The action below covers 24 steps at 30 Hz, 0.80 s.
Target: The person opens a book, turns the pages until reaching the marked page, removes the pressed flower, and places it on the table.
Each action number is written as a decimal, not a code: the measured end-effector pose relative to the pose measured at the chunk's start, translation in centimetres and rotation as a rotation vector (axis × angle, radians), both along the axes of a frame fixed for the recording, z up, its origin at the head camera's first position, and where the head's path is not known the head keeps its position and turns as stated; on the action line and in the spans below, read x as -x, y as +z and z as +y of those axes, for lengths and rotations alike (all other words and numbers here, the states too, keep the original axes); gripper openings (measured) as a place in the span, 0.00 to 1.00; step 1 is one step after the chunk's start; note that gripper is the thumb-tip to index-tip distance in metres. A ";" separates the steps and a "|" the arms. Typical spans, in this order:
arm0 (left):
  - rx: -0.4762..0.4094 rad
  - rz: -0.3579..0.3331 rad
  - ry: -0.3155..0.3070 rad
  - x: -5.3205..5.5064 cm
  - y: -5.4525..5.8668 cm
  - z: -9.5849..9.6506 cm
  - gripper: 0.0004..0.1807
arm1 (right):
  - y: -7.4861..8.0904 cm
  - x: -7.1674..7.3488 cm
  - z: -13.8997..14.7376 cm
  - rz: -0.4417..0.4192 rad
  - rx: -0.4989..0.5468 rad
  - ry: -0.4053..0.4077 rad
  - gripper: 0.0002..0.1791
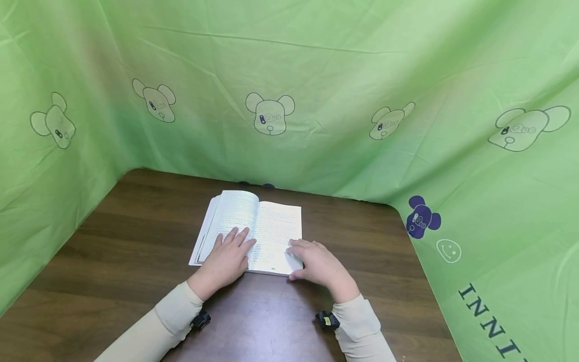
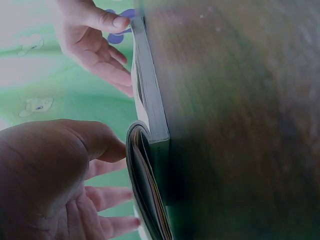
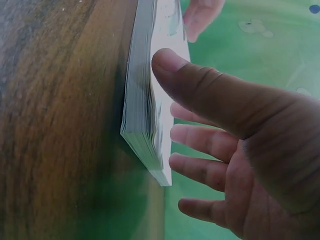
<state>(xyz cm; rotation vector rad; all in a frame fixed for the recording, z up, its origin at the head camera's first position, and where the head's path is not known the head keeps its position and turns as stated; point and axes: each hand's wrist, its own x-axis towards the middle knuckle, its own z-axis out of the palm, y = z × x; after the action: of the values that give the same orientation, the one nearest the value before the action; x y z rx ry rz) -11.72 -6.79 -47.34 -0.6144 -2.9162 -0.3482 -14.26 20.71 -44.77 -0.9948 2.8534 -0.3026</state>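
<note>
An open book point(image 1: 279, 226) lies on the wooden table, with printed text on both pages and its left side curving up near the spine. My left hand point(image 1: 227, 261) rests on the lower part of the left page, fingers spread and fairly straight. At the lower right corner of the right page is my right hand point(image 1: 318, 264), its thumb by the bottom edge and its fingers over the page's outer side. In the right wrist view the thumb point(image 3: 172, 65) lies against the page edge and the other fingers are extended, with no page pinched between them.
The brown table point(image 1: 362, 236) carries the book near its far middle. A green cloth point(image 1: 316, 60) printed with bear heads surrounds the table at the back and sides. Each wrist wears a black strapped device, such as the one on the right wrist point(image 1: 327, 320).
</note>
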 end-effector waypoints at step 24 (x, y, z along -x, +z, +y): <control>-0.062 -0.145 0.033 0.1 0.3 -0.3 0.22 | 0.1 -0.1 0.4 -0.026 -0.016 0.007 0.19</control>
<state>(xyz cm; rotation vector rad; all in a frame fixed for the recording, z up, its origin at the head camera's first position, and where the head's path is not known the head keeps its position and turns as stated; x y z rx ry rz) -11.79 -7.08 -47.01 -0.5539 -3.0356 -0.4967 -14.17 21.13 -44.63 -0.9909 2.8241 -0.2887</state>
